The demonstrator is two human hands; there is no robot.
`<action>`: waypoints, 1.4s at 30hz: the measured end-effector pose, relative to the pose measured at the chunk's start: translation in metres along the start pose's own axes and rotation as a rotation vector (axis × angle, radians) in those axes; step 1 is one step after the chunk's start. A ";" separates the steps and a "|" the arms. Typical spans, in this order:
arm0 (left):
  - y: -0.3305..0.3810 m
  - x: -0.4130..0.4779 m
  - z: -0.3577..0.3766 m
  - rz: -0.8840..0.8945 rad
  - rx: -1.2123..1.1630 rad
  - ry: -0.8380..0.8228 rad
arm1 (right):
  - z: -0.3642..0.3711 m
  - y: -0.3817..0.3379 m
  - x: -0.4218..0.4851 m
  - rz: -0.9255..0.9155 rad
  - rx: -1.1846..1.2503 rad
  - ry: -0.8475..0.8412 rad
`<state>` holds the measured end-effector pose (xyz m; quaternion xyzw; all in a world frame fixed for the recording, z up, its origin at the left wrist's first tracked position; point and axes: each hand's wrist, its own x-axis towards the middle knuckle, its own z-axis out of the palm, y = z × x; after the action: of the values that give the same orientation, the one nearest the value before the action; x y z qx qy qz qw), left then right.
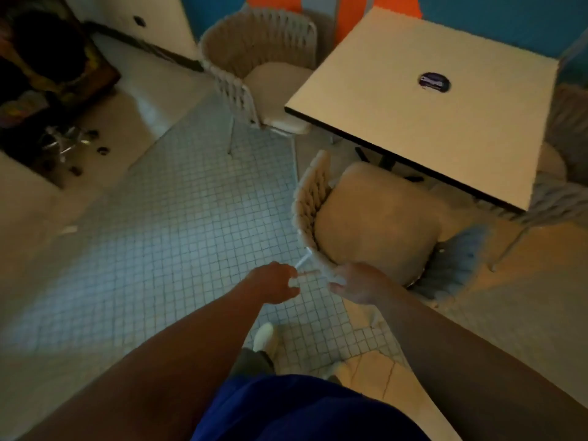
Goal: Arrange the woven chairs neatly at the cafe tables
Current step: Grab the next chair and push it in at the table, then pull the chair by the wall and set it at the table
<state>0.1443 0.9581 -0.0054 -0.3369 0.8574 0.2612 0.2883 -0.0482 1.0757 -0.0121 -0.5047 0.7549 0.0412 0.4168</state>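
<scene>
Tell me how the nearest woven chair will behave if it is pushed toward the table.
The chair probably slides easily: its thin metal legs stand on smooth tiled floor. It looks light for its size, being woven cord on a slim frame. A push high on the back, where the right hand grips, might tip it.

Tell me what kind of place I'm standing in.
Probably a cafe or small eatery: a square table with woven chairs pulled up around it, one nearest you and another at the far side, on a tiled floor.
</scene>
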 end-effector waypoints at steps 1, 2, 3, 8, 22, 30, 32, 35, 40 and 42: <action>-0.011 -0.006 0.004 -0.033 -0.042 0.015 | -0.002 -0.011 0.007 -0.014 -0.009 -0.010; -0.022 -0.011 0.007 -0.069 -0.087 0.025 | -0.004 -0.022 0.015 -0.034 -0.023 -0.011; -0.038 -0.017 0.011 -0.113 -0.136 0.037 | -0.006 -0.040 0.025 -0.057 -0.055 -0.025; -0.114 -0.028 0.013 -0.246 -0.286 0.092 | -0.013 -0.108 0.078 -0.100 -0.127 -0.068; -0.335 -0.015 -0.090 -0.318 -0.418 0.133 | -0.055 -0.292 0.222 -0.102 0.046 -0.042; -0.406 0.053 -0.178 -0.257 -0.384 0.122 | -0.108 -0.344 0.318 -0.084 0.073 -0.025; -0.427 0.074 -0.205 -0.263 -0.376 0.128 | -0.125 -0.356 0.352 -0.076 0.071 -0.024; -0.460 0.099 -0.247 -0.280 -0.363 0.099 | -0.156 -0.379 0.396 -0.060 0.073 -0.041; -0.509 0.139 -0.323 -0.288 -0.390 0.124 | -0.213 -0.421 0.460 -0.073 0.077 -0.056; -0.530 0.153 -0.351 -0.284 -0.389 0.115 | -0.234 -0.440 0.484 -0.077 0.086 -0.065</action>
<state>0.3251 0.3299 0.0025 -0.5174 0.7502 0.3586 0.2025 0.0949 0.3959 -0.0273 -0.5134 0.7221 0.0093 0.4636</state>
